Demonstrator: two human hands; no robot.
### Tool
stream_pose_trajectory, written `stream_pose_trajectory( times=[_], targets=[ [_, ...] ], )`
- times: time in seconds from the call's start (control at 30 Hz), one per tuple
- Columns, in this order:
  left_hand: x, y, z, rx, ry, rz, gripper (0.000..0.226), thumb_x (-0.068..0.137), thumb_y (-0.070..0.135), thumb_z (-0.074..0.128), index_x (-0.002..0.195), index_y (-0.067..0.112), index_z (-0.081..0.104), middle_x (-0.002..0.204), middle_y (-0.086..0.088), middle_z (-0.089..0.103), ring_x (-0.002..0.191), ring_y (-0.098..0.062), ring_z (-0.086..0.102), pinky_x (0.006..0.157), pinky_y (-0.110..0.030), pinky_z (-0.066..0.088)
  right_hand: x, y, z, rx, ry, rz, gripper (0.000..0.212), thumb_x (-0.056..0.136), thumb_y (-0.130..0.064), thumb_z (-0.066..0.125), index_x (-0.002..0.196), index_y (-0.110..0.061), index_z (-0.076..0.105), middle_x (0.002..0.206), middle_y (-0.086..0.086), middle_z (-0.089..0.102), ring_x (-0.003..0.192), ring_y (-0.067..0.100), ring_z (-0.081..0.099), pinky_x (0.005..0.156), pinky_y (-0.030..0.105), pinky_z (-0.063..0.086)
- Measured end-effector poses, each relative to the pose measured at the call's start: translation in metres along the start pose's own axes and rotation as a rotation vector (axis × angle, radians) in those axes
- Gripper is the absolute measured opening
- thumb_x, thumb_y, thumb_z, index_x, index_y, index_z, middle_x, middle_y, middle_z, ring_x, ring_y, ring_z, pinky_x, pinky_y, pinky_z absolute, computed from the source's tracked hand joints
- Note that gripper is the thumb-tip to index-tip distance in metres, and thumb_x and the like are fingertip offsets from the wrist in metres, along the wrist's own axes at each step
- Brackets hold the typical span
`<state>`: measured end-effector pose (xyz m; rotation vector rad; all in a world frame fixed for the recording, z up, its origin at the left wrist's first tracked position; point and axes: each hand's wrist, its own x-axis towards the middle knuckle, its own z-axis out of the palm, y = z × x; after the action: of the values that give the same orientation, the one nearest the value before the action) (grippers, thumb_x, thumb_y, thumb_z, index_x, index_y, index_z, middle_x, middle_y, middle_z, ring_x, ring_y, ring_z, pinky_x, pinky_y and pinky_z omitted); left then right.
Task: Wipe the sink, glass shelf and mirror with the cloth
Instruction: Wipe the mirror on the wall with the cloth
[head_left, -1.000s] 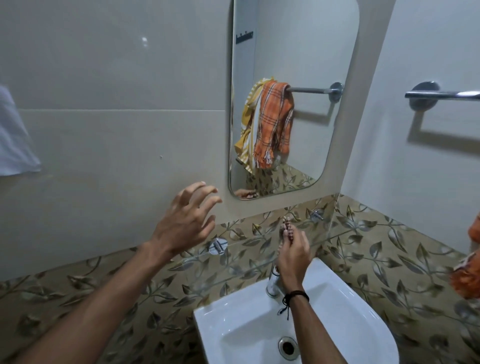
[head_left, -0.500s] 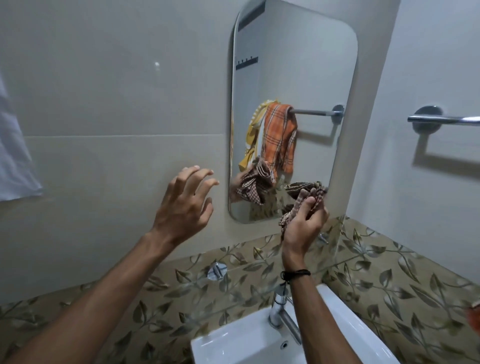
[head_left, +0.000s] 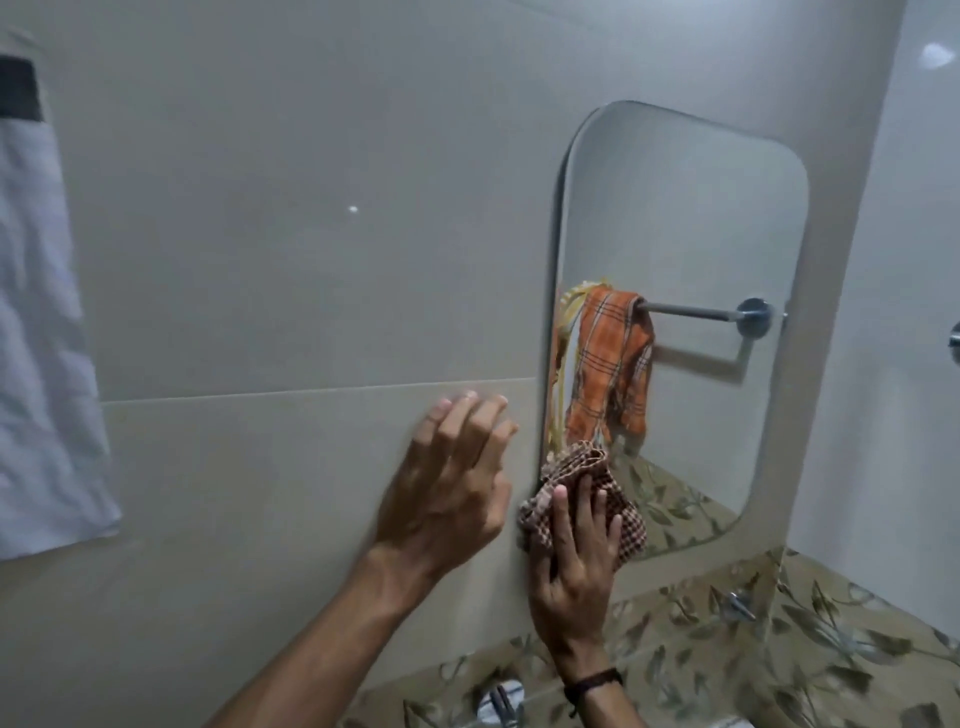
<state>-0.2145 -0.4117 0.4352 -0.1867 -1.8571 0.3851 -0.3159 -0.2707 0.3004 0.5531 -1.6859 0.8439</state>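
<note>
The rounded mirror (head_left: 691, 249) hangs on the beige tiled wall, right of centre. My right hand (head_left: 574, 566) presses the brown checked cloth (head_left: 582, 480) flat against the mirror's lower left corner, fingers spread over it. My left hand (head_left: 447, 483) rests on the wall tile just left of the mirror, fingers apart, holding nothing. The glass shelf (head_left: 769, 587) shows faintly below the mirror, with a chrome bracket (head_left: 740, 605). The sink is almost out of view at the bottom edge.
An orange checked towel on a chrome rail appears as a reflection in the mirror. A white towel (head_left: 41, 364) hangs on the wall at far left. A second chrome bracket (head_left: 501, 701) sits at the bottom. Leaf-patterned tiles (head_left: 831, 649) run below.
My right hand has carried the cloth up from the tap to the mirror's lower left corner. My left hand has risen and now lies on the wall. The view tilted up, so the sink dropped out.
</note>
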Motion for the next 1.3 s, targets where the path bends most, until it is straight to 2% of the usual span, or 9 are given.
stream_pose_trajectory(
  times=[0.17, 0.3, 0.4, 0.57, 0.8, 0.93, 1.07, 1.2, 1.3],
  targets=[
    [0.0, 0.004, 0.006, 0.032, 0.042, -0.006, 0.052, 0.093, 0.024, 0.046, 0.143, 0.014, 0.056, 0.152, -0.005, 0.05, 0.141, -0.029, 0.047, 0.121, -0.045, 0.031, 0.023, 0.005, -0.006, -0.004, -0.038, -0.099, 0.052, 0.107, -0.036, 0.029, 0.159, -0.027, 0.024, 0.167, 0.002, 0.018, 0.152, 0.031, 0.023, 0.121, 0.057, 0.018],
    [-0.001, 0.005, 0.007, 0.041, 0.075, -0.013, 0.058, 0.092, 0.022, 0.048, 0.15, 0.013, 0.049, 0.155, -0.004, 0.047, 0.141, -0.028, 0.047, 0.121, -0.046, 0.033, 0.066, -0.002, -0.014, -0.012, -0.054, -0.145, 0.055, 0.105, -0.035, 0.03, 0.159, -0.024, 0.024, 0.166, 0.006, 0.021, 0.152, 0.03, 0.023, 0.12, 0.06, 0.021],
    [0.001, 0.005, 0.005, 0.043, 0.082, -0.028, 0.061, 0.09, 0.021, 0.051, 0.151, 0.013, 0.048, 0.157, -0.002, 0.045, 0.14, -0.027, 0.049, 0.121, -0.045, 0.033, 0.118, -0.011, -0.024, -0.021, -0.052, -0.179, 0.056, 0.103, -0.033, 0.037, 0.157, -0.02, 0.028, 0.164, 0.008, 0.025, 0.153, 0.027, 0.02, 0.122, 0.056, 0.018],
    [0.008, 0.01, 0.002, -0.019, 0.08, -0.104, 0.056, 0.085, 0.023, 0.058, 0.141, 0.019, 0.06, 0.15, 0.0, 0.053, 0.135, -0.025, 0.046, 0.118, -0.041, 0.028, 0.195, -0.028, -0.036, -0.056, -0.041, -0.186, 0.059, 0.1, -0.032, 0.04, 0.157, -0.022, 0.028, 0.166, 0.004, 0.022, 0.155, 0.021, 0.013, 0.125, 0.048, 0.012],
    [0.046, 0.023, 0.005, -0.195, 0.19, -0.17, 0.038, 0.087, 0.021, 0.057, 0.122, 0.015, 0.071, 0.138, -0.001, 0.062, 0.128, -0.024, 0.049, 0.11, -0.039, 0.036, 0.14, -0.009, -0.034, -0.103, -0.121, -0.275, 0.061, 0.098, -0.031, 0.039, 0.156, -0.015, 0.03, 0.166, 0.004, 0.021, 0.154, 0.024, 0.019, 0.121, 0.053, 0.022],
    [0.043, 0.021, 0.012, -0.209, 0.211, -0.138, 0.037, 0.09, 0.017, 0.055, 0.122, 0.011, 0.072, 0.135, -0.002, 0.064, 0.126, -0.023, 0.054, 0.107, -0.037, 0.044, 0.154, -0.008, -0.037, -0.108, -0.16, -0.308, 0.066, 0.097, -0.034, 0.039, 0.159, -0.021, 0.022, 0.168, 0.001, 0.016, 0.155, 0.022, 0.016, 0.122, 0.052, 0.018],
    [0.042, 0.023, 0.012, -0.177, 0.23, -0.137, 0.039, 0.09, 0.016, 0.056, 0.125, 0.008, 0.071, 0.134, -0.004, 0.065, 0.125, -0.025, 0.058, 0.107, -0.037, 0.046, 0.205, -0.019, -0.042, -0.11, -0.129, -0.326, 0.064, 0.098, -0.035, 0.038, 0.159, -0.023, 0.023, 0.168, 0.0, 0.016, 0.155, 0.019, 0.011, 0.123, 0.051, 0.018],
    [0.044, 0.025, 0.012, -0.123, 0.206, -0.105, 0.038, 0.09, 0.024, 0.063, 0.126, 0.014, 0.071, 0.137, -0.001, 0.064, 0.125, -0.025, 0.058, 0.106, -0.037, 0.045, 0.27, -0.036, -0.046, -0.082, -0.118, -0.256, 0.066, 0.097, -0.039, 0.036, 0.16, -0.031, 0.018, 0.168, -0.008, 0.008, 0.155, 0.012, 0.001, 0.125, 0.044, 0.007],
    [0.044, 0.026, 0.011, -0.049, 0.178, -0.091, 0.037, 0.091, 0.028, 0.065, 0.126, 0.019, 0.071, 0.143, 0.003, 0.06, 0.123, -0.026, 0.059, 0.105, -0.038, 0.044, 0.282, -0.042, -0.047, -0.08, -0.116, -0.214, 0.067, 0.096, -0.041, 0.036, 0.16, -0.033, 0.017, 0.168, -0.01, 0.006, 0.155, 0.009, 0.0, 0.125, 0.044, 0.007]
  ],
)
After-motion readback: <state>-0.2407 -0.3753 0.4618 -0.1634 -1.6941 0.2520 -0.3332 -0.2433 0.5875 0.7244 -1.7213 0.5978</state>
